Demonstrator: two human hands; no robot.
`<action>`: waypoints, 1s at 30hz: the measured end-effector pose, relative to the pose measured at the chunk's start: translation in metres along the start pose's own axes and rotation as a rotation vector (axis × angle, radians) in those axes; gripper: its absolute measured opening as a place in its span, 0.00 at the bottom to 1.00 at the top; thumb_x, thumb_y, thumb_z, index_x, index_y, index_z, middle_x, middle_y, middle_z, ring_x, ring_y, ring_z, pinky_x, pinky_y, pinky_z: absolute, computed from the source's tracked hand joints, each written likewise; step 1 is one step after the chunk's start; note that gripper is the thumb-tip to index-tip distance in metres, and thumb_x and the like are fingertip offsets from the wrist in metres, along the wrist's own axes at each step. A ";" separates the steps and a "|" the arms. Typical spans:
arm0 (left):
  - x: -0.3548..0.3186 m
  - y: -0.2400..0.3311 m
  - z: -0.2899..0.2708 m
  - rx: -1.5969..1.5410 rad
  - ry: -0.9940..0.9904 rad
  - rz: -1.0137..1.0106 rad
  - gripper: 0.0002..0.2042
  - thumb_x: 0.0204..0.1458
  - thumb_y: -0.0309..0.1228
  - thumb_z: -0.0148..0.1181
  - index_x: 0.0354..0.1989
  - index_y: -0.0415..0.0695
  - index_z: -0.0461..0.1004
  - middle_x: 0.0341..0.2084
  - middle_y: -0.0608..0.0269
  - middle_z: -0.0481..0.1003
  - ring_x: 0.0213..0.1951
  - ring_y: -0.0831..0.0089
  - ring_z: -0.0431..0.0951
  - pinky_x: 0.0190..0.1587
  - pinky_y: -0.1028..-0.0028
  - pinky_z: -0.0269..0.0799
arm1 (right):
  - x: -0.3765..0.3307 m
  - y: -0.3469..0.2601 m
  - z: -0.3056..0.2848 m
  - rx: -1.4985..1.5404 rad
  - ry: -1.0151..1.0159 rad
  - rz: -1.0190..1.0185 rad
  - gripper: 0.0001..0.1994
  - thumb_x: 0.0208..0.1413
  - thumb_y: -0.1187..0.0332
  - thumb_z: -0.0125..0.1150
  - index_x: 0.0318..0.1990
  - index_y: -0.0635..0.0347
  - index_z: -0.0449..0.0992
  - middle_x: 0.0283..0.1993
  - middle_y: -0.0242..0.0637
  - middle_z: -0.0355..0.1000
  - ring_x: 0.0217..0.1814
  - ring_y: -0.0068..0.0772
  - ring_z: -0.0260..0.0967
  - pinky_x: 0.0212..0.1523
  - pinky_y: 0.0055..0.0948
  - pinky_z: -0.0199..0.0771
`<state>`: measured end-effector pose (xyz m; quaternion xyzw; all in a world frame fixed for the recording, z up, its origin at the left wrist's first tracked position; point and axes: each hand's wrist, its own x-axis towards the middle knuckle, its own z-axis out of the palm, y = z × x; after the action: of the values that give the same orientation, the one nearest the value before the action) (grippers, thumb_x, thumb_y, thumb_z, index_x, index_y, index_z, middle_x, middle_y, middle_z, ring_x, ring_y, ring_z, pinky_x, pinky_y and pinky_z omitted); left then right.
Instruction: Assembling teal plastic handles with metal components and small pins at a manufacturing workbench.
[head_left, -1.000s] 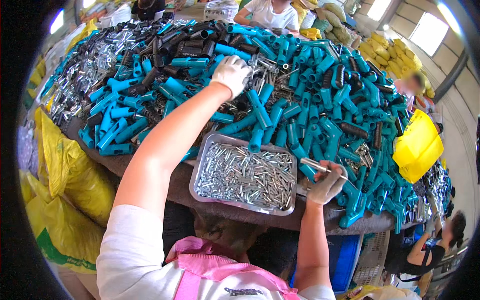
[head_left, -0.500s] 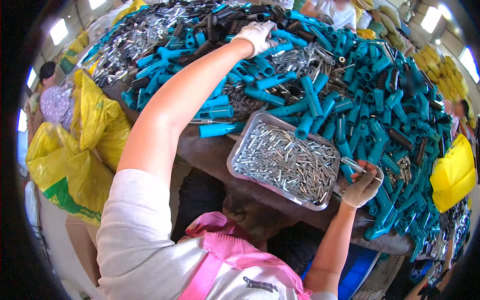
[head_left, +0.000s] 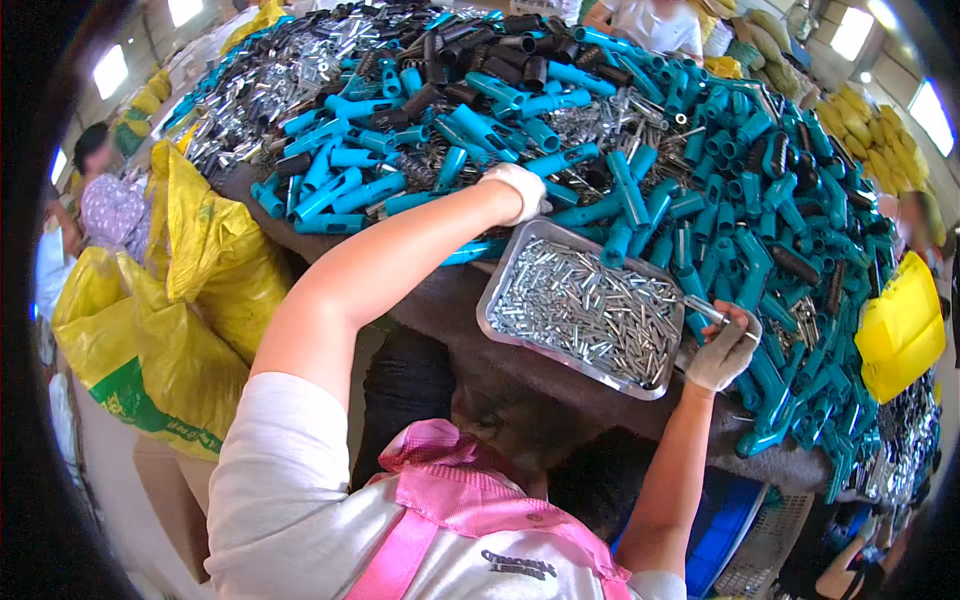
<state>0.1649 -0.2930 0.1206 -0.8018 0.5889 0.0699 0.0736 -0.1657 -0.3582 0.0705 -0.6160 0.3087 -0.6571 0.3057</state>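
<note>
A shallow metal tray (head_left: 578, 380) full of short silver pins (head_left: 590, 310) stands in front of me at the table's near side. My right hand (head_left: 724, 352), in a pale glove with bare fingertips, is closed on a slim silver metal rod (head_left: 704, 308) beside the tray's right end. The rod points left over the tray's rim. My left hand (head_left: 519, 190), in a white glove, is at the tray's far left corner, against the pile of turquoise plastic tubular parts (head_left: 480, 128). Its fingers are hidden, so whatever they hold does not show.
Black tubular parts (head_left: 500, 55) and loose shiny metal pieces (head_left: 290, 65) are heaped farther back. Yellow sacks (head_left: 150, 350) stand at the left, and a yellow sheet (head_left: 902, 328) hangs at the right. Other people sit around the pile, one at the far side (head_left: 655, 28).
My left hand has come back from the far pile to the tray's far left corner. The right hand, still holding the rod, has shifted slightly, and the view has moved a little.
</note>
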 end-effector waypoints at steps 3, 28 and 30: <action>0.034 -0.005 0.019 0.084 -0.031 -0.105 0.22 0.49 0.52 0.53 0.42 0.46 0.77 0.43 0.58 0.75 0.45 0.64 0.76 0.46 0.66 0.72 | 0.001 -0.001 0.002 -0.016 0.003 0.030 0.10 0.63 0.64 0.42 0.38 0.61 0.66 0.33 0.39 0.73 0.20 0.17 0.59 0.21 0.16 0.61; -0.125 0.073 0.002 -1.432 0.111 0.439 0.20 0.58 0.39 0.50 0.55 0.40 0.63 0.35 0.67 0.71 0.30 0.84 0.67 0.32 0.82 0.66 | -0.045 -0.117 -0.004 0.629 0.083 0.043 0.11 0.61 0.59 0.47 0.43 0.55 0.62 0.36 0.46 0.72 0.20 0.25 0.65 0.19 0.18 0.64; -0.149 0.094 0.027 -1.630 -0.068 0.419 0.17 0.58 0.39 0.50 0.50 0.39 0.67 0.35 0.66 0.71 0.33 0.82 0.69 0.34 0.80 0.67 | -0.055 -0.129 -0.008 0.622 0.018 0.086 0.10 0.61 0.60 0.47 0.41 0.56 0.62 0.36 0.48 0.72 0.20 0.26 0.65 0.19 0.19 0.65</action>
<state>0.0307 -0.1766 0.1206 -0.4757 0.4882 0.5095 -0.5251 -0.1734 -0.2344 0.1372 -0.4736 0.1212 -0.7118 0.5044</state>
